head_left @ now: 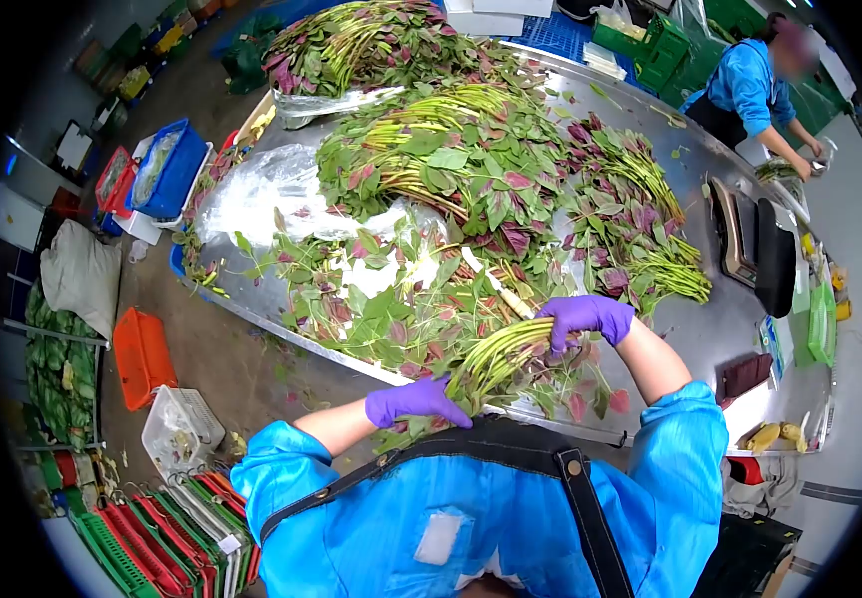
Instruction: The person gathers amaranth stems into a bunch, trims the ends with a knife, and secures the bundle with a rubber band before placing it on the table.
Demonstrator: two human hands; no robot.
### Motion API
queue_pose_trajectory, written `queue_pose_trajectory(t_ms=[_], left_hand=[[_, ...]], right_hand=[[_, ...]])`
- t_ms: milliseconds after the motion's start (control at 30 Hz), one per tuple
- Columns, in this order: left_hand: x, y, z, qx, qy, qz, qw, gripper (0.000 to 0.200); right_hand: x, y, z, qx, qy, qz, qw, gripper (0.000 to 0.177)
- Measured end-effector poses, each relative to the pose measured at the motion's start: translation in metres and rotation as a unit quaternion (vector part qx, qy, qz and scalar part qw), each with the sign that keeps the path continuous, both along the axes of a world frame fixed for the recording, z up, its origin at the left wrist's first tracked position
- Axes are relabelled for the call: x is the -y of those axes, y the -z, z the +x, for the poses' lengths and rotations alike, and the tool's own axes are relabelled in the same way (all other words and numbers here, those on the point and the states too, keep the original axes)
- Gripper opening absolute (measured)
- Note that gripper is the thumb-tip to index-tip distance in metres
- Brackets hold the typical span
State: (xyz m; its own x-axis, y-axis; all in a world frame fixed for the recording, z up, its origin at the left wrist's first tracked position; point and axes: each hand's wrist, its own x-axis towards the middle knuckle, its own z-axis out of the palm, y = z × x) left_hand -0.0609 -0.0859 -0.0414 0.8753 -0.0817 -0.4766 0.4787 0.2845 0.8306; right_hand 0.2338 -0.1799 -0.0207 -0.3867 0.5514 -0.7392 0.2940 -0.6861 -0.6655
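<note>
Both my hands wear purple gloves and hold one bunch of amaranth greens at the table's near edge. My right hand is closed round the stems at the bunch's right end. At the left end, my left hand has the bunch between its thumb and fingers; leaves partly hide the grip. Loose amaranth leaves lie scattered just beyond my hands. A pale, stick-like thing lies among them. Farther back is a large heap of amaranth, with smaller bunches to its right.
On the metal table lie clear plastic film and a dark scale-like device. An orange crate and a white basket stand on the floor at left. Another person works at the back right.
</note>
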Motion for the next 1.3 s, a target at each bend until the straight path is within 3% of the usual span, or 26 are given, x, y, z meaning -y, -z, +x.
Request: queue_pose_trajectory(t_ms=[100,133,167,233,267,300,367,433,467,500,567,600,633,700,733,767,800,833,900,967,1000,1033,1133,1200,1233,1300], left_hand=[[-0.009,0.006,-0.005,-0.032,-0.033,-0.026,0.999,0.053],[-0.015,0.005,-0.008,0.057,-0.112,-0.036,0.991,0.038],[-0.03,0.024,-0.011,0.054,-0.115,-0.032,0.991,0.038],[-0.052,0.083,-0.033,-0.176,-0.173,-0.138,0.959,0.026],[-0.055,0.081,-0.046,-0.156,-0.171,-0.234,0.944,0.023],[-0.047,0.023,-0.046,-0.084,-0.231,-0.083,0.966,0.022],[-0.071,0.048,-0.058,-0.012,-0.15,0.059,0.987,0.025],[-0.072,0.041,-0.059,-0.1,-0.173,-0.221,0.955,0.022],[-0.076,0.081,-0.083,-0.02,-0.122,-0.068,0.99,0.022],[-0.067,0.056,-0.078,-0.081,-0.239,-0.07,0.965,0.024],[-0.067,0.013,-0.064,0.213,-0.177,0.135,0.951,0.028],[-0.059,0.026,-0.073,0.032,-0.339,-0.153,0.928,0.031],[-0.037,0.041,-0.091,0.014,-0.355,-0.167,0.92,0.031],[-0.065,0.056,-0.083,-0.029,-0.249,-0.116,0.961,0.031],[-0.063,0.022,-0.055,-0.108,-0.288,0.079,0.948,0.029],[-0.063,-0.017,-0.046,-0.059,-0.293,0.049,0.953,0.03],[-0.066,0.021,-0.043,-0.069,-0.214,-0.138,0.964,0.034],[-0.053,0.059,-0.057,-0.075,-0.142,-0.325,0.932,0.04],[-0.073,0.04,-0.079,0.036,-0.153,0.014,0.988,0.025],[-0.083,0.019,-0.059,-0.097,-0.231,0.135,0.959,0.018],[-0.087,0.033,-0.072,-0.039,-0.195,0.137,0.97,0.014],[-0.091,0.013,-0.064,-0.097,-0.211,0.009,0.973,0.022],[-0.079,-0.055,-0.036,-0.111,-0.22,0.098,0.964,0.064],[-0.074,-0.05,-0.036,-0.073,-0.211,0.174,0.959,0.065],[-0.073,-0.048,-0.034,-0.031,-0.203,0.249,0.947,0.066],[-0.077,-0.045,-0.03,-0.027,-0.117,0.228,0.966,0.07]], right_hand=[[-0.018,-0.012,0.001,-0.025,0.084,0.157,0.984,0.064],[-0.021,-0.016,0.003,0.01,0.168,0.261,0.95,0.068],[-0.024,-0.02,0.004,0.043,0.251,0.358,0.898,0.073],[-0.024,-0.046,-0.001,-0.001,0.399,0.335,0.853,0.068],[-0.023,-0.032,0.0,0.039,0.443,0.359,0.82,0.058],[-0.019,-0.024,0.003,0.034,0.444,0.372,0.814,0.058],[-0.001,-0.004,0.008,0.001,0.455,0.263,0.851,0.05],[0.007,0.011,0.003,0.006,0.462,0.256,0.849,0.045],[0.011,0.023,-0.001,0.008,0.461,0.242,0.853,0.044],[0.01,0.033,0.0,0.014,0.47,0.249,0.847,0.043],[0.014,0.038,-0.009,0.004,0.471,0.239,0.849,0.038],[0.015,0.04,-0.011,-0.013,0.469,0.234,0.852,0.038],[0.016,0.045,-0.016,-0.036,0.462,0.223,0.858,0.038],[0.017,0.065,-0.02,0.054,0.422,0.223,0.877,0.034],[0.012,0.065,-0.017,0.03,0.426,0.219,0.877,0.033],[0.019,0.068,-0.023,0.003,0.423,0.19,0.886,0.033],[0.019,0.068,-0.026,-0.018,0.432,0.192,0.881,0.033],[0.019,0.061,-0.032,-0.046,0.452,0.179,0.873,0.033],[0.011,0.056,-0.039,0.06,0.433,0.194,0.878,0.031],[0.008,0.071,-0.034,0.046,0.396,0.219,0.891,0.034],[0.006,0.064,-0.041,0.058,0.403,0.223,0.886,0.042],[-0.001,0.058,-0.05,0.069,0.408,0.234,0.88,0.05],[-0.02,0.038,-0.069,0.109,0.361,0.334,0.864,0.095],[-0.035,0.023,-0.079,0.132,0.353,0.372,0.848,0.105],[-0.041,0.021,-0.081,0.058,0.396,0.358,0.844,0.109],[-0.05,0.006,-0.094,-0.11,0.462,0.362,0.802,0.117]])
